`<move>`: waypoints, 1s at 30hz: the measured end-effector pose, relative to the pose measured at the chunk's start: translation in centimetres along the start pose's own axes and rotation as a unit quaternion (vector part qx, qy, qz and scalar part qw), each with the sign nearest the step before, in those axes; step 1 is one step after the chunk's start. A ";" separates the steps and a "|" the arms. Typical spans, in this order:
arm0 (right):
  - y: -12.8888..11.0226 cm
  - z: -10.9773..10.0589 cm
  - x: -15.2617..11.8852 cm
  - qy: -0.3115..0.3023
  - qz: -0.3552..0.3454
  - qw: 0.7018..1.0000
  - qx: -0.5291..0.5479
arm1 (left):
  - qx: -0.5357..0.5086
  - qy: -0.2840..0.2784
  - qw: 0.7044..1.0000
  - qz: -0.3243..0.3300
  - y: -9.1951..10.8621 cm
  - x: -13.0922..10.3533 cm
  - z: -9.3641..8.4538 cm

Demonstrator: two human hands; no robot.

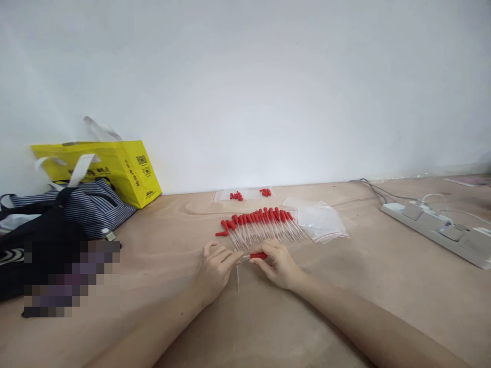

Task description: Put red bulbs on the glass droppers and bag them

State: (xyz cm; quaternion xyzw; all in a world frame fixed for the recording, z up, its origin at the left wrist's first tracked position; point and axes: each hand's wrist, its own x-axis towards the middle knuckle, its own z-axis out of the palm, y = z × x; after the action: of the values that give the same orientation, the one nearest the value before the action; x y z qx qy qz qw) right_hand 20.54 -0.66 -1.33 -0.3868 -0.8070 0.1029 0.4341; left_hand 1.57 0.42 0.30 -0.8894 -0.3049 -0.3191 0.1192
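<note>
My left hand (218, 265) pinches a clear dropper tube (245, 258) in front of me. At the tube's right end, the fingers of my right hand (281, 265) are closed on a red rubber bulb (258, 255). Whether the bulb is fully seated on the tube cannot be made out. A second clear tube (237, 282) lies under or beside my left fingers, pointing toward me. Just beyond both hands is a row of several droppers (261, 230), their red bulbs facing the wall. One loose red bulb (221, 234) rests at the row's left end.
Near the wall lies a clear bag (249, 195) with tubes and red bulbs on it. Empty zip bags (324, 222) sit right of the row. A power strip (433, 232) is at right; a yellow bag (132, 174) and striped bag (102, 207) stand at left.
</note>
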 end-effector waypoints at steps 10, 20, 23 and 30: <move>0.4 0.4 -0.5 -0.002 0.042 0.997 -0.060 | -0.154 -0.027 0.887 -0.435 -6.3 0.4 -2.0; -2.3 2.9 1.7 -0.049 0.134 0.985 -0.095 | -0.177 -0.053 0.848 -0.496 -8.8 1.3 1.1; -3.0 3.6 2.4 -0.058 0.188 0.975 -0.108 | -0.150 -0.063 0.861 -0.482 -8.7 1.5 1.2; -3.9 3.3 2.7 -0.115 0.237 0.954 -0.146 | -0.093 -0.098 0.888 -0.439 -8.0 2.3 1.3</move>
State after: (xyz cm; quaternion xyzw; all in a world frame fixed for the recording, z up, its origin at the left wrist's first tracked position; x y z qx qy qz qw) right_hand 14.99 -0.78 0.28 -0.6116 -0.7430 0.1272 0.2400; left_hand -1.27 8.30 0.92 -0.6982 -0.6436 -0.2773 -0.1465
